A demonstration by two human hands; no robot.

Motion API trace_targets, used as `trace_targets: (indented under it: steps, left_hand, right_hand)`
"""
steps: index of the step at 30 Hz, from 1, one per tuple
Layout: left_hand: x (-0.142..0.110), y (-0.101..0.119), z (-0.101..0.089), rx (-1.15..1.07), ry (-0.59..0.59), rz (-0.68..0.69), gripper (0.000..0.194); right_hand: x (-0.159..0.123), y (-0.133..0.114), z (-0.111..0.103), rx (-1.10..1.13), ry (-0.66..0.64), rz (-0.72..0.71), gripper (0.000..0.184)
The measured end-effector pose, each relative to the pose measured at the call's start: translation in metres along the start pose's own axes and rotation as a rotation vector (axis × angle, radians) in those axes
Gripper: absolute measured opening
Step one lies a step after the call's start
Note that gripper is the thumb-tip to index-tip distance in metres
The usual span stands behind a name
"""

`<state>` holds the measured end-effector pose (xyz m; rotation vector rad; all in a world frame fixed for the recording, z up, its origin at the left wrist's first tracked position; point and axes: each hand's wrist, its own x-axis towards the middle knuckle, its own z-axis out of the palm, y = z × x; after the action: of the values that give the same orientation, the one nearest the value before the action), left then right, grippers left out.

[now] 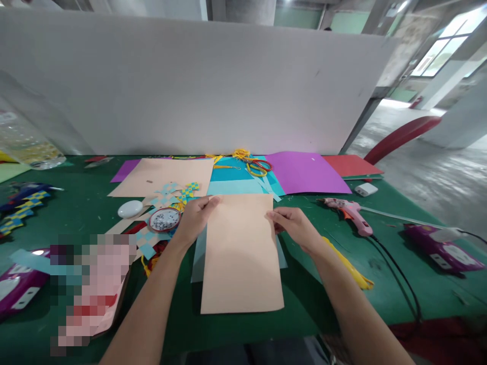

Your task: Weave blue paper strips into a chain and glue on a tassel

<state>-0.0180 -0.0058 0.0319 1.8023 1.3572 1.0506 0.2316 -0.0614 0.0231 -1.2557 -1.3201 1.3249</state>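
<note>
Both hands hold up a peach sheet of paper (241,253) in front of me. My left hand (194,218) pinches its upper left edge, thumb on the front face. At the upper right edge, my right hand (297,225) grips the sheet between thumb and fingers. Partly covered behind it lies a light blue sheet (198,258), showing at both sides. Left of my left hand are a round tin of dark-specked white bits (165,219), a white lid (130,209) and small blue-and-yellow woven paper strips (188,191).
A pink glue gun (352,213) with a black cable lies right, near a purple power strip (443,246) and a yellow packet (348,263). Scissors (258,166) rest on blue paper at the back, beside purple paper (306,172). A white partition (182,91) rises behind the green table.
</note>
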Motion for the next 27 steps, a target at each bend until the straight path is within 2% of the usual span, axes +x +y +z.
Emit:
trace_targets:
  steps: [7, 16, 19, 24, 27]
  left_hand:
    - [0.0013, -0.001, 0.0006, 0.009, 0.048, 0.009, 0.039]
    - [0.0019, -0.0043, -0.0033, -0.049, 0.045, -0.008, 0.041]
    - [0.0018, -0.0048, -0.0024, -0.08, 0.027, -0.027, 0.04]
    - [-0.0023, 0.0011, 0.0049, -0.076, -0.088, -0.034, 0.042]
    - [-0.0039, 0.0041, 0.0064, -0.068, -0.103, -0.029, 0.042]
  right_hand:
    - [-0.0015, -0.0003, -0.0009, -0.005, -0.051, 0.077, 0.035]
    - [-0.0018, 0.0009, -0.0016, 0.04, -0.095, 0.077, 0.034]
    - [-0.0021, -0.0023, -0.0019, 0.037, -0.051, 0.058, 0.034]
    - [-0.0003, -0.0027, 0.0001, 0.016, 0.121, -0.046, 0.036]
    - [-0.0006, -0.0021, 0.0003, 0.048, 0.14, -0.045, 0.036]
